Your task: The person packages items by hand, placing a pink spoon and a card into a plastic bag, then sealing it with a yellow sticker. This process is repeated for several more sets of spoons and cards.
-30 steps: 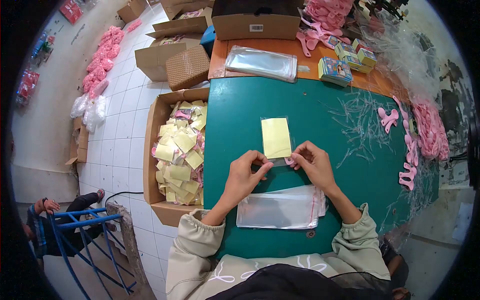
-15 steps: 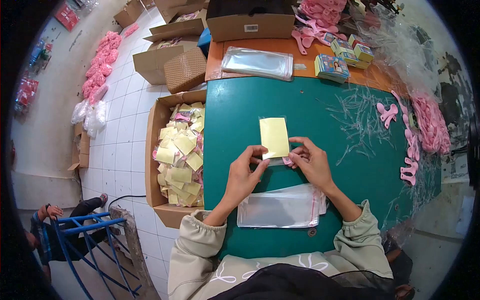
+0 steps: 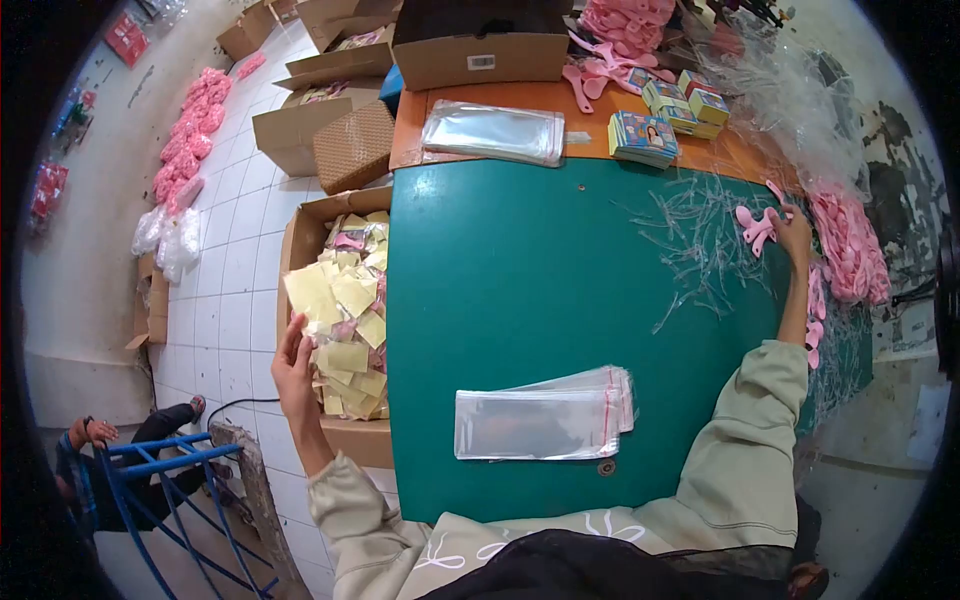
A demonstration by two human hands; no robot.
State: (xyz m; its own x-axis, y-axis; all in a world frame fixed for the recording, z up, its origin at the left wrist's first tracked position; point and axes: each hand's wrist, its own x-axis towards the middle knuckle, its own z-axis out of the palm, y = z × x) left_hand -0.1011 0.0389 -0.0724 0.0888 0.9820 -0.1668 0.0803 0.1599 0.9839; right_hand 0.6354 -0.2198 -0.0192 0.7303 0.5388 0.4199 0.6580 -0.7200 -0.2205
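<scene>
Above the open carton (image 3: 335, 430) on the left, my left hand (image 3: 292, 368) has its fingertips on the lower edge of a clear packet with a yellow card (image 3: 311, 297). Many similar packets with yellow cards and pink pieces fill the carton. At the far right of the green table, my right hand (image 3: 795, 235) has its fingers closed at a small group of pink spoons (image 3: 757, 229); the fingers partly cover them. A stack of clear plastic sleeves (image 3: 535, 425) lies on the table in front of me.
Thin plastic strips (image 3: 690, 240) are scattered on the green table (image 3: 500, 280). A bundle of pink spoons (image 3: 850, 245) lies at its right edge. Behind are more clear sleeves (image 3: 495, 132), card stacks (image 3: 643, 138) and a brown box (image 3: 480, 55). A person sits beyond a blue metal frame (image 3: 165, 450).
My hands have parted from the table's middle. My left hand has carried the yellow-card packet left over the carton; my right hand has reached to the pink spoons at the far right.
</scene>
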